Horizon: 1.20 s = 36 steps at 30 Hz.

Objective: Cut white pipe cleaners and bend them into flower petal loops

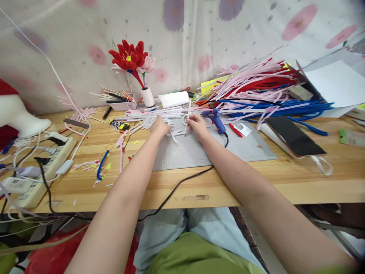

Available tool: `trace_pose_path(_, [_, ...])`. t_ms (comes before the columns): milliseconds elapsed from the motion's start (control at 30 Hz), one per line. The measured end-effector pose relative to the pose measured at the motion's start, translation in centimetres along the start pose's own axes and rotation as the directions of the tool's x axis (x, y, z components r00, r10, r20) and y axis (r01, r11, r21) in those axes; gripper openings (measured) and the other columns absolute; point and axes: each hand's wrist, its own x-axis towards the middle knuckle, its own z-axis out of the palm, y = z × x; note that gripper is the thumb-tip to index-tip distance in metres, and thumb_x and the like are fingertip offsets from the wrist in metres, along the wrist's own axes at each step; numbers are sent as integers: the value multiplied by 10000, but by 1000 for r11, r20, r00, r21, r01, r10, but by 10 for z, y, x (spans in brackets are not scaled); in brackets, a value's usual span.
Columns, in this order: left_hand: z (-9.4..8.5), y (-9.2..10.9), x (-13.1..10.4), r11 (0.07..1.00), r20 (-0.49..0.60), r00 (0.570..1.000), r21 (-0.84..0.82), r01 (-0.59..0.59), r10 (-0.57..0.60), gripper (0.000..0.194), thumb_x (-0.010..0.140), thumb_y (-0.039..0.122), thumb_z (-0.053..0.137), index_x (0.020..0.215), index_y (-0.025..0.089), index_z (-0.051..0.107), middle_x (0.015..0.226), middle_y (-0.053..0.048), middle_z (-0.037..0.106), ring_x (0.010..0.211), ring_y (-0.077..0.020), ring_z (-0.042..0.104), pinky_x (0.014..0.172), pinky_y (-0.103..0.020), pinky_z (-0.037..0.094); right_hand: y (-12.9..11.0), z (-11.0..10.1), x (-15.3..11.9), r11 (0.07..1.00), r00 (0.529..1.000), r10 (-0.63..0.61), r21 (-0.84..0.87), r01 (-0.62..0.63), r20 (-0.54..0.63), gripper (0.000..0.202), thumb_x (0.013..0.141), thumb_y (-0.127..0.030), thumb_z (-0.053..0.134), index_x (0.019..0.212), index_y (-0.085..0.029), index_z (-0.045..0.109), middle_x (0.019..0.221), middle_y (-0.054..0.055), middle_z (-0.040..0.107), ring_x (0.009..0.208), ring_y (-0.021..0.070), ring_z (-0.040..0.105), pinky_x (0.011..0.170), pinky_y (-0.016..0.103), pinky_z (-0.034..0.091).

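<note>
My left hand [160, 127] is closed at the pile of white and pale pink fuzzy stems [146, 121]; what its fingers grip is hidden. My right hand [196, 125] pinches a white stem [189, 108] that stands upright between thumb and fingers. Beside those fingertips a small pale ring [184, 119] shows, partly covered. Both hands are over the back of the grey cutting mat [185, 152]. To the right of my right hand lies a blue glue gun [217, 121], its black cord running across the mat to the table's front edge.
Red pliers [235, 130] and a phone [295, 135] lie to the right. Bundled pink, red and blue stems [256, 87] fill the back right. A white vase [147, 97] holds a red flower [129, 57]. At left are a power strip [48, 171] and cables.
</note>
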Motion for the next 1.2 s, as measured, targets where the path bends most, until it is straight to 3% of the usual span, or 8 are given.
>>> trace_pose_path(167, [-4,-4,18,997,-16,997,-4,-79,79,489,550,134,684,985,184,466,894,-100,646,966,-262,600,806,-358,419,-2,2,-4,999,999,25,18,-26,25,178,601,-322,545,700,-186,488,642,-21,522,572,93,469,482,200,352])
trace_pose_path(400, [-20,-16,34,964,77,968,-141,-225,238,421,656,131,543,1062,174,436,787,-7,581,595,-126,553,630,-272,441,-2,4,-4,1000,999,20,16,-21,29,157,605,-298,558,677,-187,473,624,-27,520,565,93,463,469,198,339])
trace_pose_path(600, [-29,-26,39,802,341,808,203,-562,480,191,631,111,569,799,191,608,885,-44,616,815,-178,565,794,-301,433,-1,6,-4,1000,999,-8,6,7,48,120,592,-248,537,688,-189,496,612,-36,486,555,94,431,471,205,336])
trace_pose_path(733, [-24,-32,37,756,320,815,316,-573,484,249,676,98,521,835,204,681,1008,-87,607,1029,-247,525,953,-377,373,2,6,-3,999,997,-28,-30,30,66,148,613,-254,523,746,-190,542,629,-31,495,565,99,440,489,211,347])
trace_pose_path(867, [-18,-34,28,815,121,865,292,-501,488,337,675,111,555,967,221,682,1189,-100,506,1196,-286,404,1051,-426,289,4,4,-2,978,990,-108,-170,123,96,198,678,-266,521,833,-184,613,651,-15,539,609,119,483,564,240,388])
trace_pose_path(967, [-19,-31,14,918,-125,918,187,-350,376,299,730,121,526,987,192,662,1210,-121,474,1189,-280,409,1043,-431,305,1,4,-7,854,956,-258,-430,293,138,197,726,-241,528,860,-183,660,735,20,603,691,149,521,668,285,408])
trace_pose_path(1067, [-23,-30,-10,942,-307,896,7,-335,320,297,821,200,461,1068,177,624,1170,-121,505,1155,-240,452,1033,-375,319,-7,6,-16,604,876,-408,-643,470,258,202,781,-216,512,875,-193,689,858,68,641,831,200,532,742,324,396])
trace_pose_path(1200, [-22,-36,-44,881,-250,867,-88,-465,432,324,866,260,421,1127,221,608,1160,-81,562,1139,-200,482,1004,-302,336,-18,8,-23,343,768,-459,-708,617,447,244,834,-222,468,875,-184,706,861,107,640,877,238,500,774,360,374])
